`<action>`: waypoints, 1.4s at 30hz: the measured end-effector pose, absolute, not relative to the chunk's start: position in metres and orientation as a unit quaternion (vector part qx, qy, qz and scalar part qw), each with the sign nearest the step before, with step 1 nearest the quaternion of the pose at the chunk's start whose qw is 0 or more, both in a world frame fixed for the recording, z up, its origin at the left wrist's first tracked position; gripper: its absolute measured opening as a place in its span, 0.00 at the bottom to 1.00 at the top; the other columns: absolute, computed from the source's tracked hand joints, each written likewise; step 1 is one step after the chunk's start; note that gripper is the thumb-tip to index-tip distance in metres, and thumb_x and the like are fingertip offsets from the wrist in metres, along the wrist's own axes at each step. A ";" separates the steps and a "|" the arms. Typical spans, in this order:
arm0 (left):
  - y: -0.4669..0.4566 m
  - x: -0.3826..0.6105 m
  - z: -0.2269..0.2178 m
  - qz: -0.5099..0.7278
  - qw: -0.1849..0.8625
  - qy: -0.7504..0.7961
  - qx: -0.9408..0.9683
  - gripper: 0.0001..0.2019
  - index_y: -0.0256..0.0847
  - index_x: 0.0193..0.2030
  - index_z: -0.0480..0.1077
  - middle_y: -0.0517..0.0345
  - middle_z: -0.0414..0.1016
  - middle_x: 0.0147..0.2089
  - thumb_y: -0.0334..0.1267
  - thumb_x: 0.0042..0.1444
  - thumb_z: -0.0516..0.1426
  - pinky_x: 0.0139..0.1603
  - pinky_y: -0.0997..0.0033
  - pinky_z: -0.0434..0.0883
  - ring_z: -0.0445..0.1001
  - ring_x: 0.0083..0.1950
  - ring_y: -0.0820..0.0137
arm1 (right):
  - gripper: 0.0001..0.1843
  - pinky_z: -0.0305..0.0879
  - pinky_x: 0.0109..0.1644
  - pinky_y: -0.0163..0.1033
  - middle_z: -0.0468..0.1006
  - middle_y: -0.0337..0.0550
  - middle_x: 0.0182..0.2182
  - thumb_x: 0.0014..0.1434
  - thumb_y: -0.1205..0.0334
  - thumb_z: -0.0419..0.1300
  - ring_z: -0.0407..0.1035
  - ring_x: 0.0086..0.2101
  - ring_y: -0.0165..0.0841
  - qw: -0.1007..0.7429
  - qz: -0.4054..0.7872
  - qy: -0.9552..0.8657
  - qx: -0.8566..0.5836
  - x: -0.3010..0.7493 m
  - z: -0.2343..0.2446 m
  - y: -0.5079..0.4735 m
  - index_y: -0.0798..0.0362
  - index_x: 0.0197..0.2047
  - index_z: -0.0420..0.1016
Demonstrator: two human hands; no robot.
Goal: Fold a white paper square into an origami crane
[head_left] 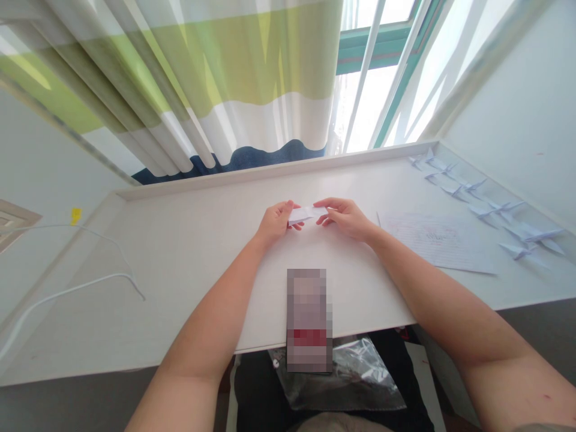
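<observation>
One folded white paper (306,215) spans nine to three o'clock over the table (202,240), its nine-o'clock end pinched in the left hand's grip (275,221), its three-o'clock end in the right hand's (345,217).

This looks like a room in a home, though which room is unclear. A curtain (265,66) with broad green, white and blue bands hangs beside a sunlit window with a teal frame (375,45). The white worktop (193,240) sits between plain pale walls (522,102), bearing a loose white cable (90,284) and folded paper shapes (481,212).
</observation>
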State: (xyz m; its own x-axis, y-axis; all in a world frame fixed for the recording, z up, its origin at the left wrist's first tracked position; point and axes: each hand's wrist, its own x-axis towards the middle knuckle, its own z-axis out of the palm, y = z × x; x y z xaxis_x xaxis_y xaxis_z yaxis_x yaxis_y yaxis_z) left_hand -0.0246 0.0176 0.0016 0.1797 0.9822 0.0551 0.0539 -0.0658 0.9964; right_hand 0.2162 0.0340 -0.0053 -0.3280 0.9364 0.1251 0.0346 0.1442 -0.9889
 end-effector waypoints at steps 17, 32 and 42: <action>0.012 -0.027 0.007 0.388 0.499 0.442 0.636 0.23 0.38 0.41 0.83 0.47 0.90 0.40 0.60 0.63 0.65 0.44 0.66 0.76 0.87 0.41 0.62 | 0.37 0.78 0.39 0.43 0.82 0.41 0.34 0.53 0.23 0.75 0.79 0.34 0.36 0.439 0.513 -0.624 -0.393 0.215 -0.002 0.035 0.49 0.42 0.82; 0.006 -0.013 0.003 0.366 0.471 0.436 0.673 0.13 0.39 0.43 0.81 0.48 0.89 0.42 0.48 0.63 0.68 0.52 0.60 0.78 0.85 0.43 0.64 | 0.28 0.66 0.36 0.39 0.77 0.38 0.39 0.53 0.49 0.77 0.69 0.34 0.33 0.467 0.490 -0.606 -0.418 0.215 -0.004 0.035 0.45 0.56 0.80; 0.000 0.001 0.003 0.334 0.510 0.409 0.679 0.11 0.39 0.42 0.83 0.53 0.87 0.40 0.45 0.63 0.65 0.45 0.66 0.74 0.81 0.39 0.66 | 0.26 0.66 0.38 0.41 0.73 0.38 0.40 0.51 0.56 0.71 0.66 0.36 0.35 0.547 0.515 -0.531 -0.393 0.190 0.010 0.018 0.41 0.54 0.77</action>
